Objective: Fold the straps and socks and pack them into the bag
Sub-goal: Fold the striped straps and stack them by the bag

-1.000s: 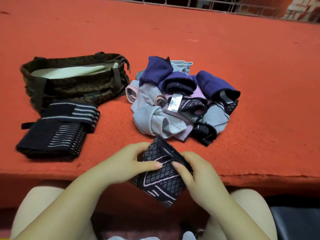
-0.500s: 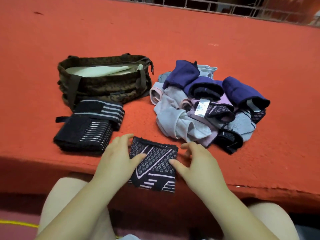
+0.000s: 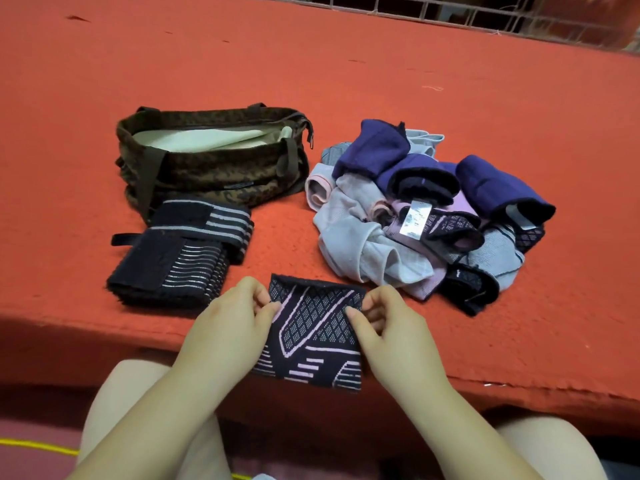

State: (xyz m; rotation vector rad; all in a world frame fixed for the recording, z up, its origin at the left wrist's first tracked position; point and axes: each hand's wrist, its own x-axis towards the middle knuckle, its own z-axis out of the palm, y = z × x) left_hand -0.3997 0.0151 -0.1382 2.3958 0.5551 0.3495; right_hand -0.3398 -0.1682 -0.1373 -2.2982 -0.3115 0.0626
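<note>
Both hands now pinching folded sock

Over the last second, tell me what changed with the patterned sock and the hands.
The sock, held up folded between both hands a second ago, now lies flat at the red surface's front edge, its lower part hanging over. The left hand and right hand have shifted their grip to pinch its upper side edges. The bag, the folded straps and the sock pile lie as before.
</note>
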